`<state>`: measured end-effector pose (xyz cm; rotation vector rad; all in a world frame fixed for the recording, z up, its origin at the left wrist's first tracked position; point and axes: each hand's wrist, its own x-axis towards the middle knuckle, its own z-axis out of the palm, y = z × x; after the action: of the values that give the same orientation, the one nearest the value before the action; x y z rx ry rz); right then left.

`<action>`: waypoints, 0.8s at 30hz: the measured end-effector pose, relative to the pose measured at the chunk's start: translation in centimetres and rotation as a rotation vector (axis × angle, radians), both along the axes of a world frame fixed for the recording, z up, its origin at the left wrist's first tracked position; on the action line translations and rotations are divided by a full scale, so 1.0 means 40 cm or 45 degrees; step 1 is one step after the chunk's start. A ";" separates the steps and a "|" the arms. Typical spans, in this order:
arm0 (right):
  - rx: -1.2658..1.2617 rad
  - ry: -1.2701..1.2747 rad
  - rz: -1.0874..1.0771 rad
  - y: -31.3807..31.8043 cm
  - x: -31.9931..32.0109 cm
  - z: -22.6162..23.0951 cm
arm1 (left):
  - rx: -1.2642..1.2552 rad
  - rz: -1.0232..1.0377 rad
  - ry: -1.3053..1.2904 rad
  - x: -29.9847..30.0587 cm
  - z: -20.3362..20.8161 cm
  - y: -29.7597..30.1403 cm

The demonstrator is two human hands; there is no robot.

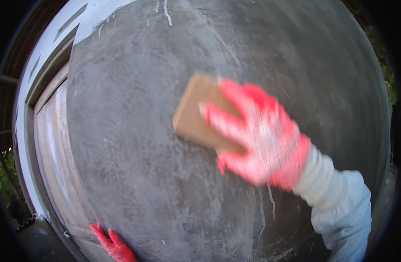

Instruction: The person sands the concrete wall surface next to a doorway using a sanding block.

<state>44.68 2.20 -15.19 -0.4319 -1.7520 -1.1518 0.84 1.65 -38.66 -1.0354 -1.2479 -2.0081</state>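
My right hand [264, 135], in a red glove with whitish smears, grips a brown rectangular block [202, 111] that looks like a sponge or sanding block. Its fingers spread over the block's top and the thumb lies along the lower side. The block is against or close over a dark grey plastered wall [135, 131]; its underside is hidden. Motion blurs both hand and block somewhat. At the lower left, my left hand [117, 249], also red-gloved, shows fingers stretched apart beside the wall's left edge. Nothing shows in it, and the frame cuts off its lower part.
A weathered door or panel [60, 139] in a recessed frame borders the wall on the left. White paint [98, 17] covers the upper left, with drips running down. Greenery [8, 174] shows beyond the far left, and more at the right rim.
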 end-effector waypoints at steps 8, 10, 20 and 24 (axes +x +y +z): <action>0.185 -1.048 -0.215 0.026 0.001 -0.259 | -0.015 0.072 -0.231 0.095 0.048 -0.002; -0.228 -0.866 0.042 -0.010 -0.017 -0.052 | 0.018 0.070 -0.265 0.104 0.044 -0.015; -0.345 -0.671 -0.057 -0.051 -0.071 -0.078 | 0.008 -0.091 -0.193 0.085 0.033 -0.037; -0.078 -1.094 -0.294 -0.012 -0.035 -0.441 | -0.158 -0.021 -0.062 0.073 0.019 -0.038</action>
<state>43.28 1.71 -32.84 -0.1739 -2.5218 -1.5937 3.76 0.13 -37.90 -1.0634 -1.4090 -2.0007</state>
